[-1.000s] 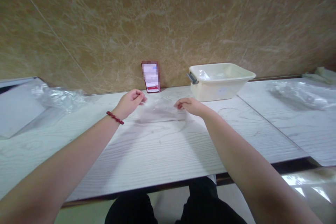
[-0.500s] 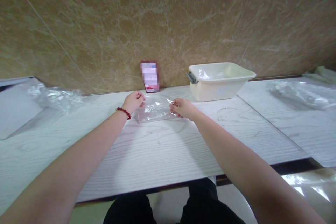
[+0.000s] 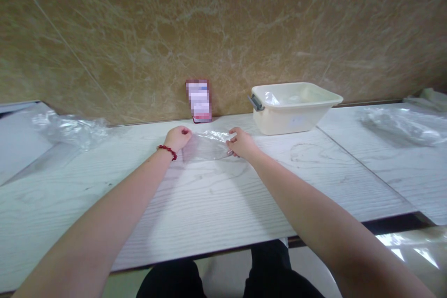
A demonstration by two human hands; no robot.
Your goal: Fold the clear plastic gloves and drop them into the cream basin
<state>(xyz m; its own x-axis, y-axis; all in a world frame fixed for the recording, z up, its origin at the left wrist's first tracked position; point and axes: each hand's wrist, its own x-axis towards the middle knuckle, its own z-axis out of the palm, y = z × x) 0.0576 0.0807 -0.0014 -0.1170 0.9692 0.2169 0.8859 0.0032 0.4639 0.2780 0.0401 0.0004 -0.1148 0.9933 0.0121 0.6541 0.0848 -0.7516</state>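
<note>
A clear plastic bag (image 3: pixel 208 146) is stretched between my two hands, just over the white wood-grain table (image 3: pixel 206 205). My left hand (image 3: pixel 178 138), with a red bead bracelet at the wrist, pinches the bag's upper left corner. On the other side, my right hand (image 3: pixel 241 143) grips the right edge between thumb and fingers. The bag looks flat, with creases and glare along its upper edge. Behind it, a phone (image 3: pixel 199 101) with a blurred screen leans against the wall.
A cream plastic tub (image 3: pixel 289 118) with a grey handle stands behind my right hand, clear plastic inside it. Crumpled clear plastic (image 3: pixel 75 131) lies at the left beside a white sheet (image 3: pixel 23 144). More clear plastic (image 3: pixel 407 123) lies at the far right. A marble-patterned wall (image 3: pixel 223 32) closes off the back.
My left hand has moved slightly down, and my right hand has shifted up along the bag's right edge. The bag's upper edge now looks more gathered and shiny.
</note>
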